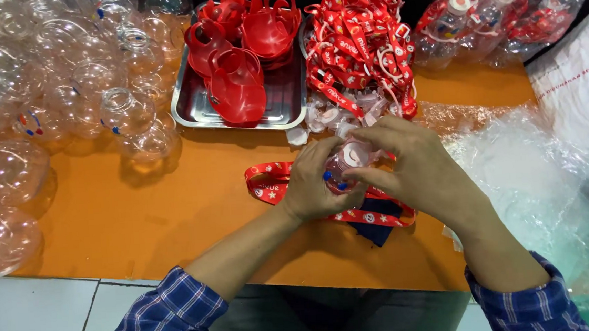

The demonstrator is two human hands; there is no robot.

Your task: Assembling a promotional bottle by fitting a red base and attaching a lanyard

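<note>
Both hands meet over the orange table (146, 217). My left hand (313, 185) cups a small clear plastic bottle (346, 165) from the left side. My right hand (405, 165) grips the same bottle from the right, fingers at its white top. A red lanyard strap (272, 184) with white stars lies on the table under the hands and runs out to the left and right. Most of the bottle is hidden by my fingers.
A heap of clear round bottles (61, 85) fills the left. A steel tray (194, 107) holds red plastic caps (245, 51). Red lanyards (358, 43) are piled beside it. Filled plastic bags (491, 13) lie at back right, crumpled clear plastic sheeting (536, 169) on the right.
</note>
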